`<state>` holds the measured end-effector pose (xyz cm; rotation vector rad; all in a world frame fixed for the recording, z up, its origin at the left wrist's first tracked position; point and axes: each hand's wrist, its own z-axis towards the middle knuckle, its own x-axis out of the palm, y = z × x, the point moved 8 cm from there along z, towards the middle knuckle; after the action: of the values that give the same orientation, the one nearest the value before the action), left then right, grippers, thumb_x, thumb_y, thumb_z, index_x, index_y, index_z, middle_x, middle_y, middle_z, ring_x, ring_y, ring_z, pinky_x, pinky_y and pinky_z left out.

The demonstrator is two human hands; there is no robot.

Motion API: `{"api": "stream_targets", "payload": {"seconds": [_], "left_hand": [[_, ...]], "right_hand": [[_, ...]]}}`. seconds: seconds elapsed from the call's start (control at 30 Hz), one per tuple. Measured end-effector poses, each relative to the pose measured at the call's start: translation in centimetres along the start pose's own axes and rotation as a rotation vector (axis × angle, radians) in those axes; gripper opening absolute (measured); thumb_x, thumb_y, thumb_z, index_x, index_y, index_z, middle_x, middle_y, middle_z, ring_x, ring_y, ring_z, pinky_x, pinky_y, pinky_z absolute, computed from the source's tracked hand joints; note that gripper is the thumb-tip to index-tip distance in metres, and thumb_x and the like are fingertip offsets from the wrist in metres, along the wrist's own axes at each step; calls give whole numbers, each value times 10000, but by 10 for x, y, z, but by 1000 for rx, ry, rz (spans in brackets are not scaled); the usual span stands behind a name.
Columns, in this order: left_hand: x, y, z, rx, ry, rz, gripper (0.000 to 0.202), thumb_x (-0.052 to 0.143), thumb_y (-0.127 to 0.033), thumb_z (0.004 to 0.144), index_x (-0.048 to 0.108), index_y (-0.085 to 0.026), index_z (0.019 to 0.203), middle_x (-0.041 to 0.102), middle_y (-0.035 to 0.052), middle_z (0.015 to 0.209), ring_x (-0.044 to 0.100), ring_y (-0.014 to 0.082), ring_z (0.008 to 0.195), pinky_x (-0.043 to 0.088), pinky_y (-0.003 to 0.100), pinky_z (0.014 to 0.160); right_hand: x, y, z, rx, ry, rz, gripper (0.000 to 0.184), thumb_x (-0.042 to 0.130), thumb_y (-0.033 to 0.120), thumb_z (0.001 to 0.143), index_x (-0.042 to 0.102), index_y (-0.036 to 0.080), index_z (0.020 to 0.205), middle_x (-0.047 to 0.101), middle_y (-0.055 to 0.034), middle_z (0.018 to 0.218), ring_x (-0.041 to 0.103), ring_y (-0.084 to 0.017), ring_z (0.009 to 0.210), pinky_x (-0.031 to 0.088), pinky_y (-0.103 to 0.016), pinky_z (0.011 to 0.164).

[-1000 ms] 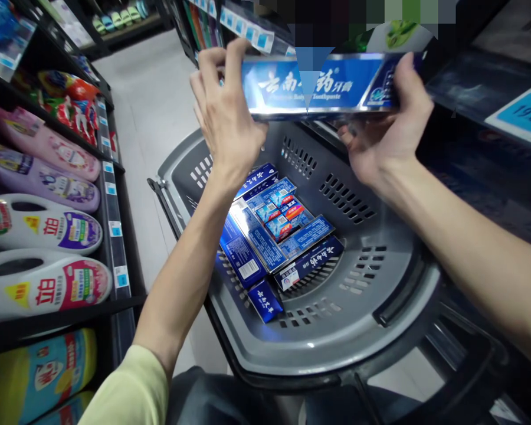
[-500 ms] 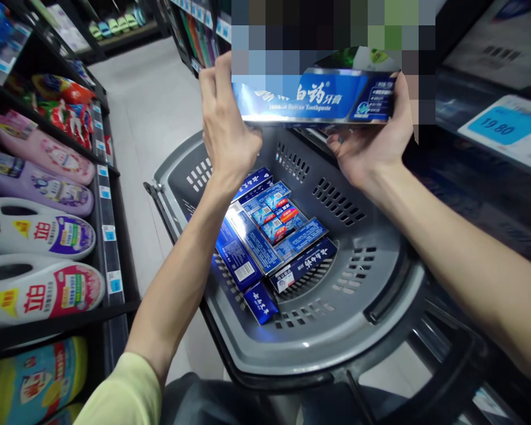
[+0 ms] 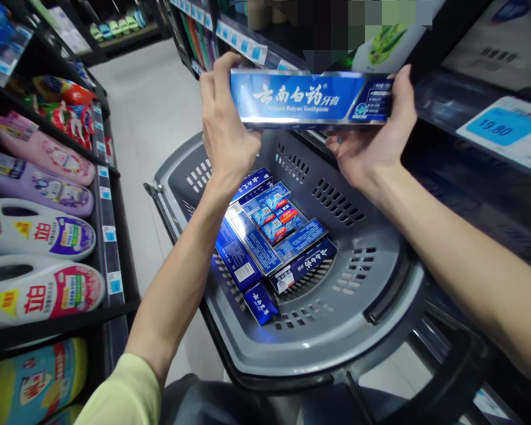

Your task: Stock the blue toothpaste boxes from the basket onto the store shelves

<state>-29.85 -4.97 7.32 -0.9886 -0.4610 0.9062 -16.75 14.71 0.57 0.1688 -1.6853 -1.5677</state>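
- Fingers (image 3: 222,82) of the left hand (image 3: 228,130): clamped on the box (image 3: 292,97), bent over its left end, thumb low near the bottom edge.
- Right hand (image 3: 376,144): clamped on the same box, thumb up at its right end, other fingers underneath, partly hidden.
- Box at upper centre of the frame, near level, wide face towards me; I read "Baiyao Toothpaste" on it.
- Basket (image 3: 292,357), grey, fills the centre below the box; its walls are slotted.
- In it I see blue packs (image 3: 259,242) lying at angles, several touching, with small packs (image 3: 274,230) in red and blue grouped among them.
- Left edge of frame: a shelf of bottles (image 3: 39,289) on their sides, white, purple and pink. Bags (image 3: 68,109) above, yellow jugs (image 3: 35,383) at lower left.
- Upper left: slippers (image 3: 117,28) in a row, beyond pale floor (image 3: 146,88).
- Upper right: price tag (image 3: 500,127), I read 19.80.
- Bottom left: light yellow-green sleeve (image 3: 124,392) on the left arm.
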Motion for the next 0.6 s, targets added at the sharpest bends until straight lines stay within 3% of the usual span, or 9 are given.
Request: {"api": "stream_targets", "payload": {"seconds": [0.13, 0.23, 0.33, 0.47, 0.6], "left_hand": [[-4, 5, 7, -2, -23, -167, 495, 757, -408, 768, 604, -368, 1237, 633, 38, 1212, 416, 336, 1341, 391, 486, 1109], [-4, 0, 11, 74, -25, -186, 531, 800, -407, 745, 635, -337, 1246, 646, 51, 1198, 496, 311, 1253, 446, 471, 1062], [0, -11, 12, 158, -22, -201, 582, 851, -392, 700, 644, -347, 1242, 632, 38, 1224, 549, 278, 1199, 486, 427, 1019], [-4, -21, 9, 180, -121, -300, 540, 825, -461, 739, 628, -362, 1232, 635, 32, 1211, 563, 276, 1225, 474, 419, 1033], [-8, -21, 7, 137, -178, -417, 647, 798, -520, 760, 523, -386, 1330, 631, 41, 1214, 560, 288, 1249, 446, 460, 1066]], "right_hand": [[-5, -1, 1, 10, -57, 41, 402, 422, 629, 891, 579, 259, 915, 655, -56, 869, 602, -179, 777, 484, -305, 618], [-4, -7, 2, 77, -33, 61, 392, 449, 611, 876, 579, 241, 866, 628, -31, 756, 591, -158, 671, 513, -296, 599], [7, -14, 2, 176, 93, -31, 475, 475, 678, 848, 598, 220, 877, 636, -22, 716, 545, -133, 527, 491, -273, 488], [19, -26, -7, 292, 245, -240, 714, 375, 878, 786, 612, 208, 843, 626, -32, 597, 450, -116, 371, 412, -264, 353], [33, -47, -29, 461, 445, -359, 840, 236, 936, 759, 636, 201, 823, 606, -50, 526, 506, -153, 372, 438, -283, 356]]}}
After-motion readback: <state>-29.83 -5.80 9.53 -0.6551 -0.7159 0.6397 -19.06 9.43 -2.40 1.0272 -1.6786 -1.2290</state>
